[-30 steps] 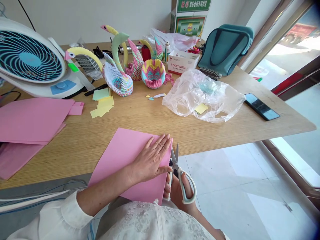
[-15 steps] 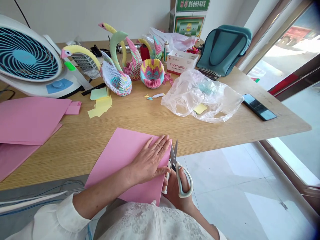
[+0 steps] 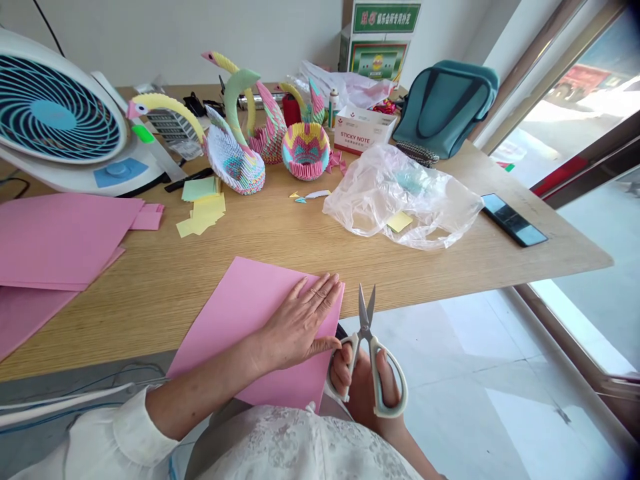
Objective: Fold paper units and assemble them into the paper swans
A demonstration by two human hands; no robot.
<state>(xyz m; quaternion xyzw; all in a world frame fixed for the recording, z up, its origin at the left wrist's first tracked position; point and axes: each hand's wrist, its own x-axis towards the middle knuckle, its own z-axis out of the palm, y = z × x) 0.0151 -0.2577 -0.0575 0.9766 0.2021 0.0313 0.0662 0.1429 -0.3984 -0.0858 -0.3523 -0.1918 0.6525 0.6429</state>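
Observation:
Flat on a sheet of folded-looking pink paper [image 3: 235, 313] lies my left hand [image 3: 300, 327], its fingers stretched toward the paper's upper right corner. The paper rests on the table's front edge and hangs partly over my lap. My right hand [image 3: 365, 393] has its fingers through the white handles of the scissors [image 3: 365, 327]. Their blades point up and stand slightly apart, just right of the paper's right edge and not touching it. Whether the paper is one sheet or a few layers, I cannot tell.
On the wooden table [image 3: 280, 227] stand several folded-paper swans [image 3: 237, 167], a fan [image 3: 60, 120], more pink paper [image 3: 55, 233], yellow sticky notes [image 3: 205, 212], a plastic bag [image 3: 420, 207], a phone [image 3: 515, 220], a sticky-note box [image 3: 363, 130] and a teal bag [image 3: 445, 110].
My right hand has moved the scissors right, away from the paper's edge, and the blades have come a little closer together. My left hand stays flat on the pink paper.

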